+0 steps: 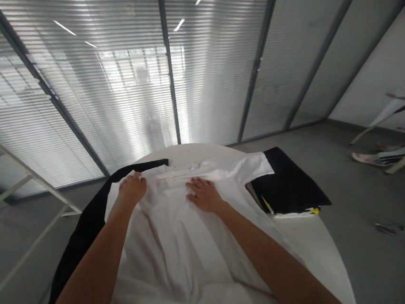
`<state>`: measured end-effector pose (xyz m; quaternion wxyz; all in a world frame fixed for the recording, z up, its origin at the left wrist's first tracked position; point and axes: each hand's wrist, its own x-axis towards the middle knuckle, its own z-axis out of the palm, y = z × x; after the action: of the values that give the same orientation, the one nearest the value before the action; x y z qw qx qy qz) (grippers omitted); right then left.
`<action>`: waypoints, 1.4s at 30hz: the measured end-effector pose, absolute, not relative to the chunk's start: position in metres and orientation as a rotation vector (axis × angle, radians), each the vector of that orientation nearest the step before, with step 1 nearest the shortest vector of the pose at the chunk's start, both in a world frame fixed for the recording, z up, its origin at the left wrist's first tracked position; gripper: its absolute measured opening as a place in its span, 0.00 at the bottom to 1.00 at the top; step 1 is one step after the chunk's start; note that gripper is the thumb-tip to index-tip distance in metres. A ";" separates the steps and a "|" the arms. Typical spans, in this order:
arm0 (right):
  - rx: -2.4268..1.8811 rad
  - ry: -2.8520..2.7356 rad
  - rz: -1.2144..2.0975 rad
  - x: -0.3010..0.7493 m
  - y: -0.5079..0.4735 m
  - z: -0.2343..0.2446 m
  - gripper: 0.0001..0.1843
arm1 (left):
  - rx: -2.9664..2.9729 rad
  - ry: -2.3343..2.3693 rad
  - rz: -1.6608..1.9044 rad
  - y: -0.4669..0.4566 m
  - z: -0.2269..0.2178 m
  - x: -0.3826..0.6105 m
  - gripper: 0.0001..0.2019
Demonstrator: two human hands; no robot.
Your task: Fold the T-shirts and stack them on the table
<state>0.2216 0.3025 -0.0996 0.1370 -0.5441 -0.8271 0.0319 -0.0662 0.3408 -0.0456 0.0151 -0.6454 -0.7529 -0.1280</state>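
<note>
A white shirt (pixel 182 240) lies spread over a round white table (pixel 315 241), its collar end toward the far side. My left hand (pixel 132 187) rests at the shirt's far left shoulder with the fingers curled down onto the cloth. Flat on the shirt just below the collar lies my right hand (pixel 204 195), fingers stretched out and close together. A short sleeve (pixel 252 166) of the shirt sticks out to the right.
Dark cloth (pixel 81 235) lies under the shirt at the left and hangs off the table. A black folded garment (pixel 288 184) sits at the table's right, over a yellow-edged item. Glass walls with blinds stand beyond. White table legs (pixel 400 161) and striped cloth lie on the floor at right.
</note>
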 end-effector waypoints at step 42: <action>-1.877 -2.284 0.127 0.233 0.422 -0.077 0.31 | -2.351 -2.356 -0.815 0.391 -0.028 -0.048 0.24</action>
<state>0.2331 0.4218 -0.0769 0.0915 -0.6317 -0.7687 0.0426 -0.0479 0.3914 -0.0276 -0.1420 -0.6792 -0.6805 -0.2354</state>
